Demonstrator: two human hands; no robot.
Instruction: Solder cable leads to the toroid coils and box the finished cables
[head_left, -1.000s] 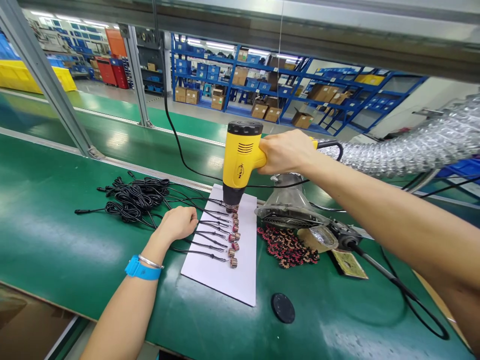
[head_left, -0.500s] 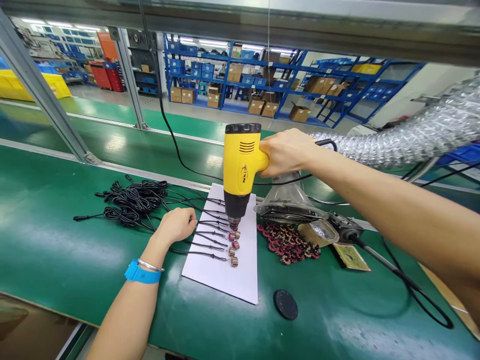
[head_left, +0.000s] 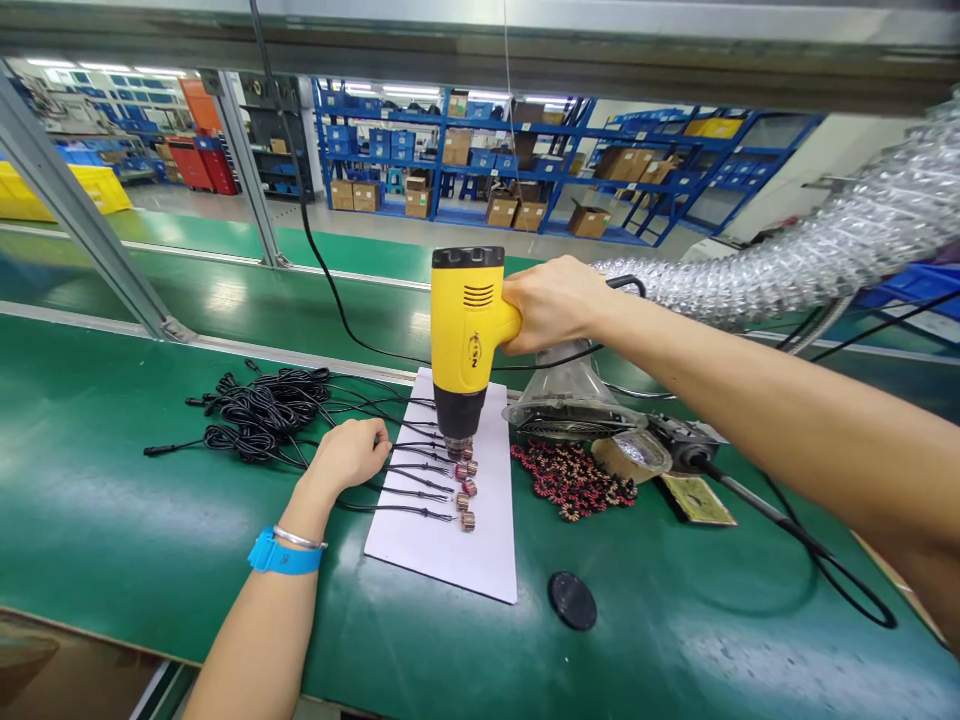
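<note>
Green bench point(head_left: 112, 520) w/ white sheet point(head_left: 450, 565), heat gun point(head_left: 465, 340) above; blue racks point(head_left: 442, 118) behind.

Single head-worn camera is looking forward and down, close above the green workbench point(head_left: 112, 520), blue warehouse shelving point(head_left: 442, 150) at twelve o'clock.

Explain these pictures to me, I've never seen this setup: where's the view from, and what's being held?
This view comes from a camera worn on a person's head, looking down at their own bare hands. Their right hand grips a yellow heat gun, its nozzle pointing down at small copper-coloured cable ends lined up on a white sheet. Their left hand rests on black cables beside the sheet. All this lies on a green bench mat. To the right sit a clear funnel-shaped hood and a heap of small dark red pieces.
</note>
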